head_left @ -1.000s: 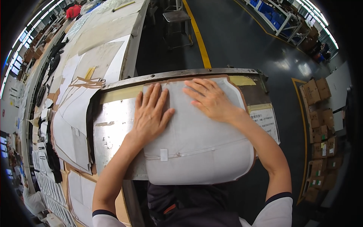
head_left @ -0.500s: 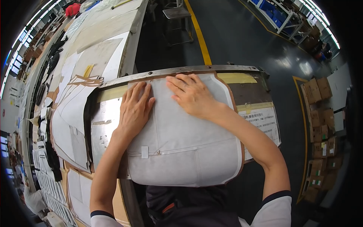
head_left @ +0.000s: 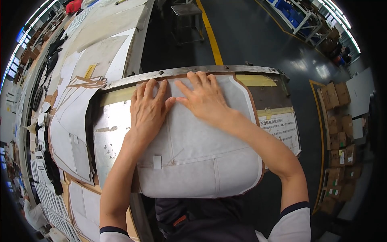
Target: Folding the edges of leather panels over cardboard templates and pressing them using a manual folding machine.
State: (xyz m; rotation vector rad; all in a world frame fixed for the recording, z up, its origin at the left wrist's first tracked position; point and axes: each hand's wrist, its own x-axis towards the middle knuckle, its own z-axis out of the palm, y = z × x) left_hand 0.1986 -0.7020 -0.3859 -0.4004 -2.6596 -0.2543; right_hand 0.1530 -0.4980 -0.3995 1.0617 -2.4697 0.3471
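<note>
A large whitish panel (head_left: pixel 197 169) with brown edges, sewn seams and a small white tab lies flat on a metal plate (head_left: pixel 111 117). Its far edge meets a straight metal bar (head_left: pixel 173 72). My left hand (head_left: pixel 150 105) rests flat on the panel's upper left, fingertips near the bar. To the right of it, my right hand (head_left: pixel 203 97) presses on the panel with its fingers spread, also close to the bar. The two thumbs almost touch. Neither hand grips anything.
Stacked similar panels (head_left: pixel 72 125) lie on the left, beside a long work table (head_left: pixel 109 24). A printed sheet (head_left: pixel 278 131) is taped on the right of the plate. A metal stool (head_left: pixel 186 12) stands beyond, and cardboard boxes (head_left: pixel 336 133) are piled at far right.
The panel has shifted slightly to the right. My hands have come closer together, with the left thumb now near the right one, and the right fingertips have moved up toward the bar.
</note>
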